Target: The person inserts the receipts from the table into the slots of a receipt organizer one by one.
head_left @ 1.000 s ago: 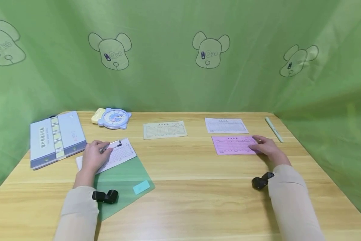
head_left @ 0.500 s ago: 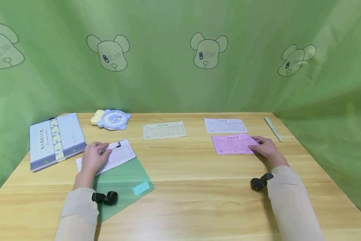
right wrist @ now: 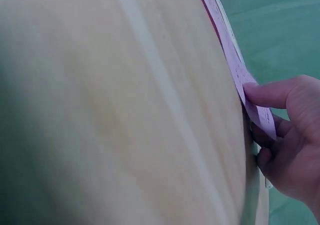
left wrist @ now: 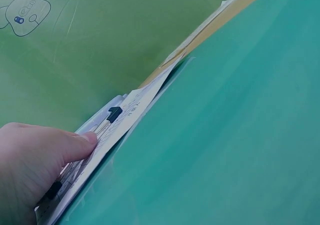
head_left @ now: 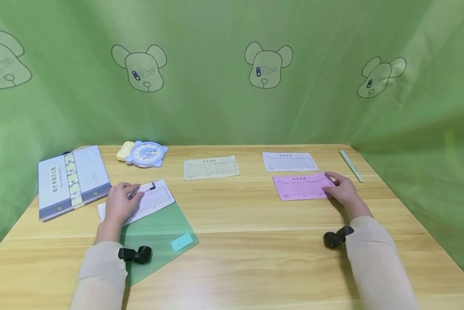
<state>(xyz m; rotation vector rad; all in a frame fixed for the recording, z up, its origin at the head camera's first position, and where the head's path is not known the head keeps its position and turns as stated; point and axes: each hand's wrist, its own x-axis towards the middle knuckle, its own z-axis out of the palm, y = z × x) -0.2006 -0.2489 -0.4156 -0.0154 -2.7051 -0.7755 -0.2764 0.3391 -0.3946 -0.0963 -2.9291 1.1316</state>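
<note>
My left hand [head_left: 121, 202] grips the metal clip [head_left: 148, 186] of a green clipboard [head_left: 158, 234], which lies at an angle on the table. Under the clip, a white printed slip [head_left: 154, 199] covers the board's upper end. The left wrist view has the thumb laid along the clip's bar, whose ends are black; the other fingers are mostly hidden. Over on the right, my right hand [head_left: 344, 189] pinches the right end of a pink printed slip [head_left: 298, 187] between thumb and fingers. In the right wrist view that pink slip [right wrist: 239, 72] bends slightly at the thumb.
A green slip [head_left: 211, 168] lies mid-table at the back, and another white slip [head_left: 290, 162] just behind the pink one. A pale green pen [head_left: 351, 166] is far right. At left are a blue binder [head_left: 94, 163] and a blue clock-like item [head_left: 146, 154]. Green curtains enclose the table.
The pink slip has shifted slightly right and nearer, with the right hand still at its end. The left hand and the clipboard have stayed as they were.
</note>
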